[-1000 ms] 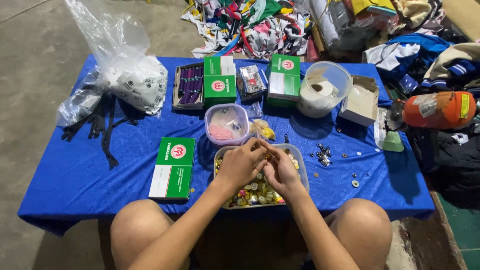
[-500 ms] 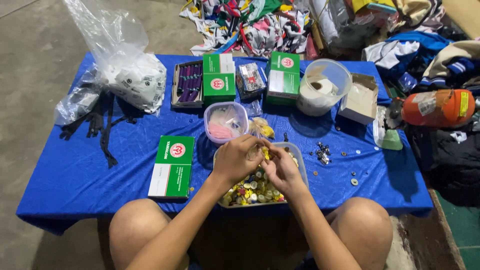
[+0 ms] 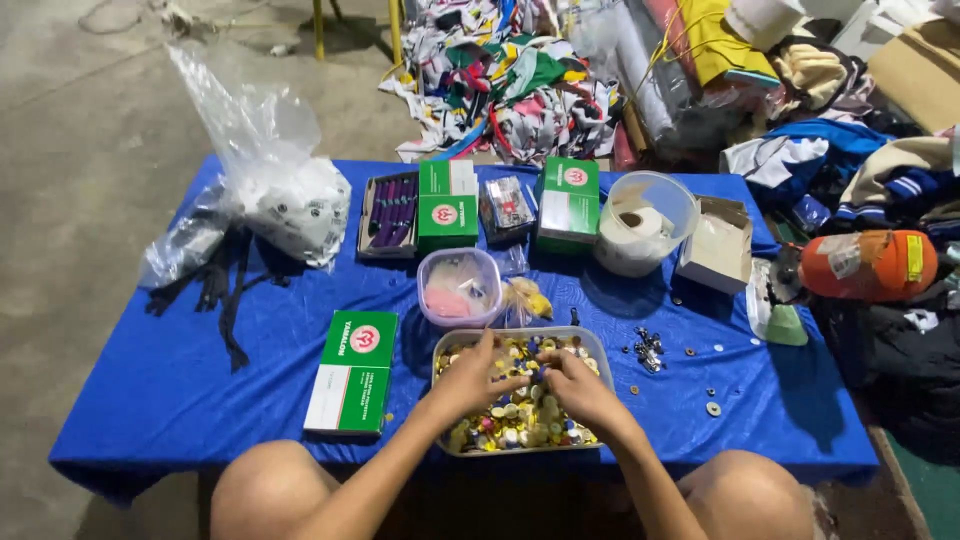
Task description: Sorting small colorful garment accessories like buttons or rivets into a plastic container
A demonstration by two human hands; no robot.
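Over the rectangular tray (image 3: 600, 352) of small yellow, white and blue buttons (image 3: 520, 415) at the near edge of the blue-covered table (image 3: 180, 400), we have both hands down among the pieces. Our left hand (image 3: 468, 380) curls over the left half of the tray, its fingers bent toward the middle; our right hand (image 3: 580, 390) meets it there, fingertips drawn together as if pinching one small piece, though we cannot tell whether either hand actually has anything in its grip. To handle such small pieces well, we judge it best to work with the fingertips only, lift one piece at a time, and keep the wrists low so nothing gets flicked over the shallow rim. A round pink-tinted tub (image 3: 458, 288) stands just behind the tray, with a green and white box (image 3: 352, 372) to its left, lying flat. Loose metal bits (image 3: 648, 348) lie scattered on the cloth to the right, so we should keep the right elbow in. Farther back stand a clear tub holding a paper roll (image 3: 640, 225) and a plastic bag (image 3: 285, 200).
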